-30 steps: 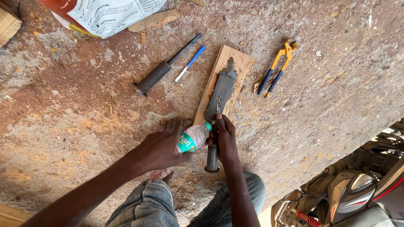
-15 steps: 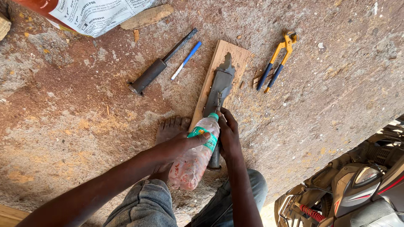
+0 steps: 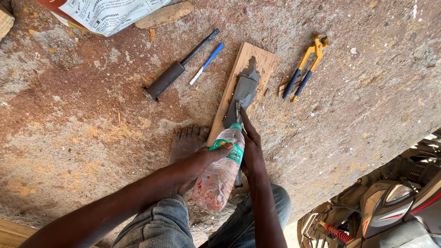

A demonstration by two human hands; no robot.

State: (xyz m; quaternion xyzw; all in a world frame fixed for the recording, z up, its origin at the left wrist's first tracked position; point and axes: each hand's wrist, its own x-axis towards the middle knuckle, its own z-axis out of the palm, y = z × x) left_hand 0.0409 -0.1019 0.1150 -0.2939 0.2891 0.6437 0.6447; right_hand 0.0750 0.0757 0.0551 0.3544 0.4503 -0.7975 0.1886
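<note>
My left hand grips a clear plastic bottle with a green label and cap, tilted with its mouth toward a grey sharpening stone. The stone lies on a wooden board on the ground. My right hand holds a thin metal blade flat against the stone, its index finger stretched along it. The tool's dark handle runs down under my right hand, mostly hidden by the bottle. My bare foot rests left of the board.
A dark metal chisel and a blue pen lie left of the board. Yellow-handled pincers lie to its right. A printed sack and wood scrap sit at the top. A motorbike stands at lower right.
My left hand has tilted the bottle further and slid it forward, so its cap now points at the stone. My right hand stays on the blade.
</note>
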